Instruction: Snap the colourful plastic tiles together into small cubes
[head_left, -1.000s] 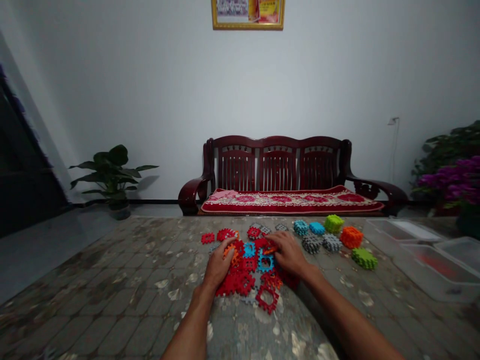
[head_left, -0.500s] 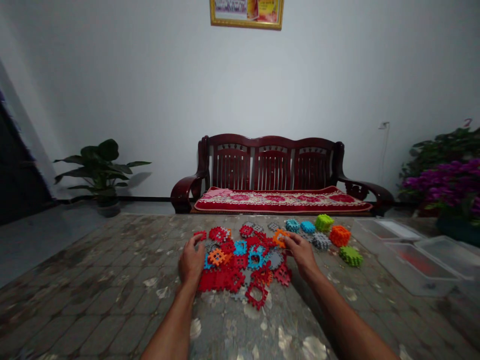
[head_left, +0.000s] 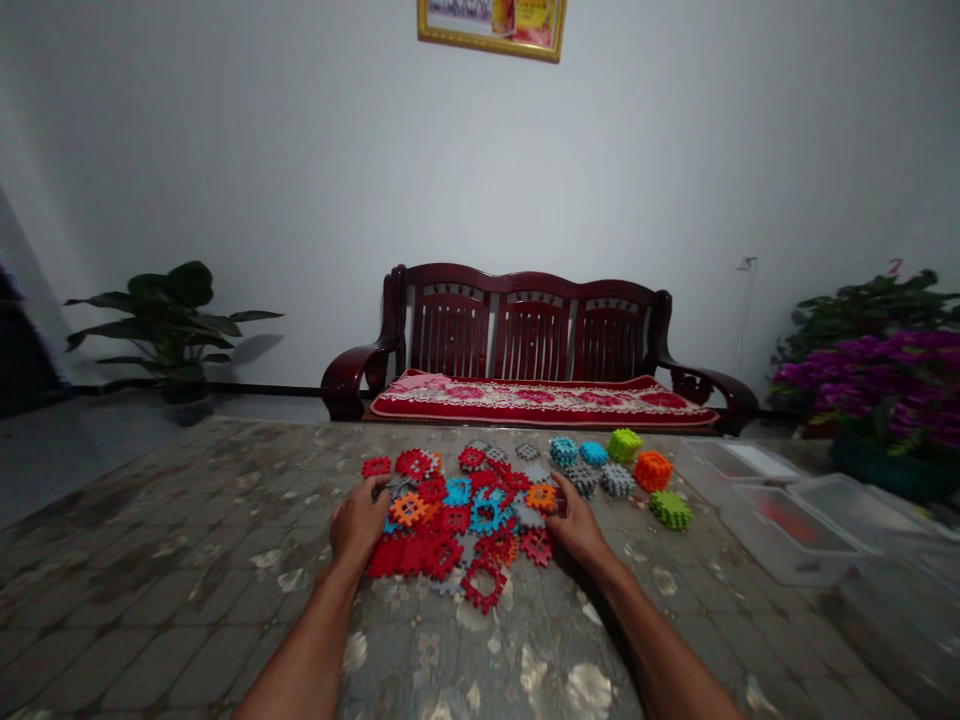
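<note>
Red plastic tiles (head_left: 442, 555) under L hand (head_left: 360, 520), R hand (head_left: 576, 525); 3 cubes (head_left: 652, 470) right.

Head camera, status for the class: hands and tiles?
Left hand on red plastic tiles; right hand at a gray tile; orange tile cube farther right.

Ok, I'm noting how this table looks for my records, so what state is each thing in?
Left hand, curled on the tiles
Right hand, at the pile's edge
Interlocking plastic tiles, loose in a heap
Orange tile cube, assembled
Green tile cube, assembled
Clear plastic box, something red inside
</note>
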